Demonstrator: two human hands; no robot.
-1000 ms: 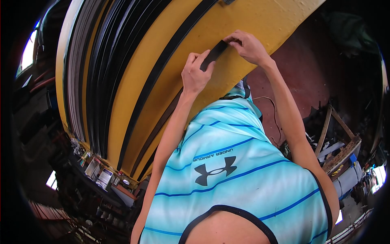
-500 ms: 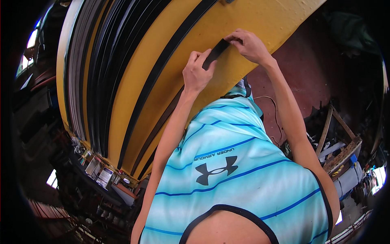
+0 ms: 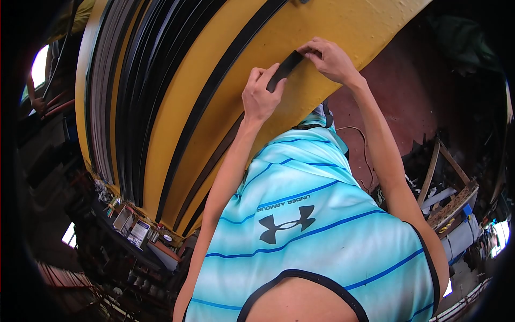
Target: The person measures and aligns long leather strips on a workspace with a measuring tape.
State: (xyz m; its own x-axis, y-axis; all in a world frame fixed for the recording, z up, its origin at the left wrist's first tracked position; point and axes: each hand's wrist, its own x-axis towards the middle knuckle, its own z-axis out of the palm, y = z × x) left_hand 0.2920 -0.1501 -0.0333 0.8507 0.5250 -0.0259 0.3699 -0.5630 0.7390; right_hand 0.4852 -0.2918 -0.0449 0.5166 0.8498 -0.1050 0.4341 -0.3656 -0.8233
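Observation:
A dark flat strip [image 3: 286,70] lies over the yellow tabletop [image 3: 316,96], close to its near edge. My left hand [image 3: 262,95] grips it with the thumb on one side and the fingers on the other. At the strip's upper end, my right hand [image 3: 327,60] pinches the tip between thumb and bent fingers. Below my left wrist, a dark brown strip length [image 3: 212,163] runs down the yellow surface in line with the held piece, partly hidden by my forearm.
Several long black strips [image 3: 161,70] lie side by side across the yellow surface, with grey ones [image 3: 102,102] farther left. Boxes and small containers [image 3: 139,232] stand at its lower end. A wooden frame [image 3: 453,206] is at right on the reddish floor [image 3: 383,118]. Another person's arm [image 3: 36,102] shows at far left.
Both my hands stay almost still on the strip. At the far left, another person's arm and something yellow have come into view.

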